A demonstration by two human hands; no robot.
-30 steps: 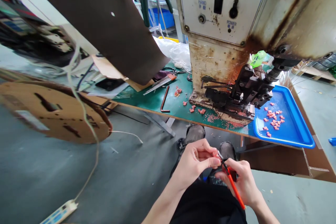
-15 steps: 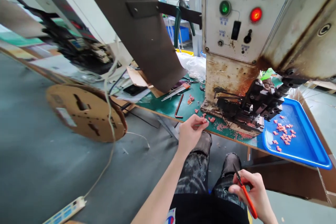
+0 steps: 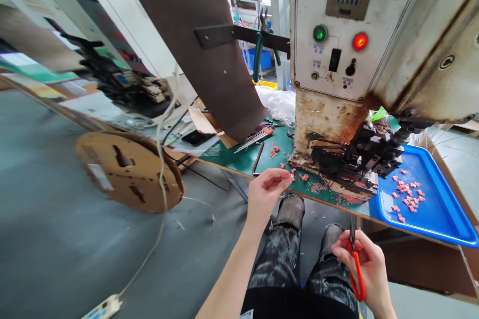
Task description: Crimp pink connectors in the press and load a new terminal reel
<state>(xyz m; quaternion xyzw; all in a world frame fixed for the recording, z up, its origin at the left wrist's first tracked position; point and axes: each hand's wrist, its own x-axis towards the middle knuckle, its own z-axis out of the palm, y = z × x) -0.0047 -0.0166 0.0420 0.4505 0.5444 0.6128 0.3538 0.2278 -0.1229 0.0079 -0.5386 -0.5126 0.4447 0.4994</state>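
My left hand is closed in a pinch just off the table's front edge. A tiny pale piece shows at its fingertips, too small to name. On the green table beyond lie a few small pink pieces. My right hand, lower and to the right, is closed around a pair of scissors with red handles and dark blades pointing up, above my right knee. Ahead stands a press machine, whose dark metal tooling sits above pink crumbs.
A blue tray with several pink pieces sits right of the machine. A hex key lies on the green table. Left are a cardboard reel, a hanging white cable and a power strip. Green-handled pliers hang from a bracket.
My right hand has risen slightly and turned the scissors so their blades point more upright. My left hand keeps its pinch and has moved slightly left. The view has tilted up a little.
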